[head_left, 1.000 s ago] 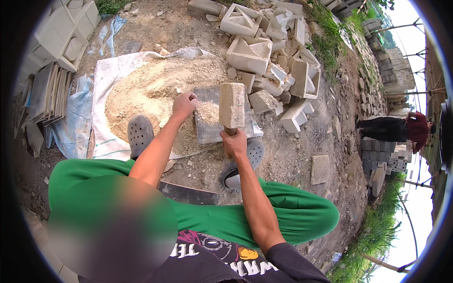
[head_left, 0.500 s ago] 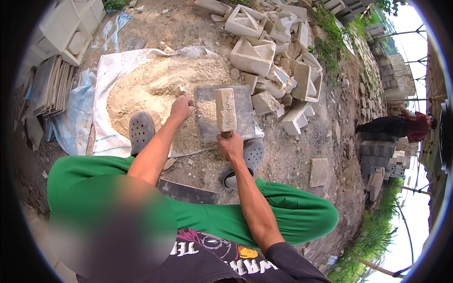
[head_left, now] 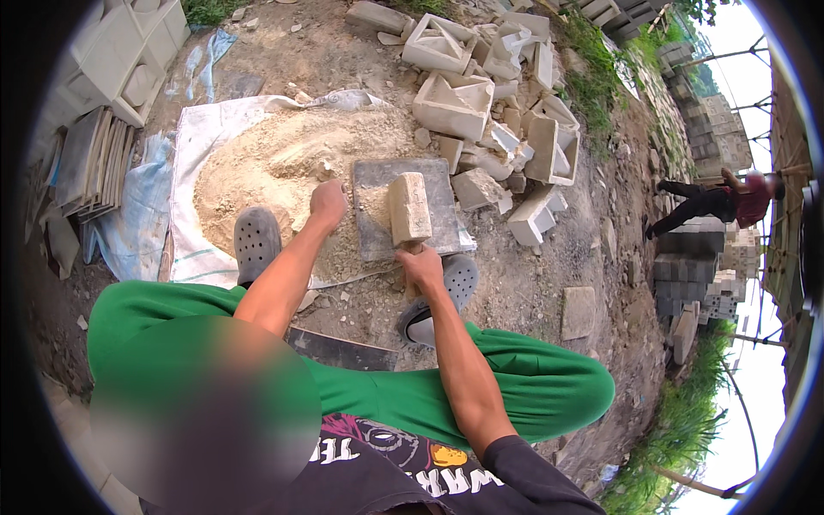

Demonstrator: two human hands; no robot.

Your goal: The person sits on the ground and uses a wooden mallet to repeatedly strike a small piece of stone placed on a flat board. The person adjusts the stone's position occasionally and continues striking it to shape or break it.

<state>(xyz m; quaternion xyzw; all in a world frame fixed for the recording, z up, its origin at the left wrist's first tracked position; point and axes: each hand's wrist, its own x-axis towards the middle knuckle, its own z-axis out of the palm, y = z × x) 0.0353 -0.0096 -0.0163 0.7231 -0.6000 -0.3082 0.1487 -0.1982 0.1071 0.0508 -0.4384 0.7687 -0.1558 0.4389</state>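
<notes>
Your right hand (head_left: 421, 266) is clamped around the handle of a blocky wooden mallet (head_left: 409, 208), whose head lies on the flat grey slab (head_left: 433, 184). Your left hand (head_left: 328, 202) rests loosely curled at the slab's left edge, touching the sand pile (head_left: 257, 172). Grey clogs (head_left: 257, 242) flank the slab near you. Broken concrete blocks (head_left: 446, 107) lie beyond, far right.

Person, seated worker: bright green trousers (head_left: 515, 390) on both legs; black short-sleeved T-shirt (head_left: 403, 472) with a pink, white and yellow printed graphic; grey perforated clogs (head_left: 256, 242), one on each foot. Forearms bare, left hand (head_left: 329, 202) and right hand (head_left: 421, 268) ungloved.
</notes>
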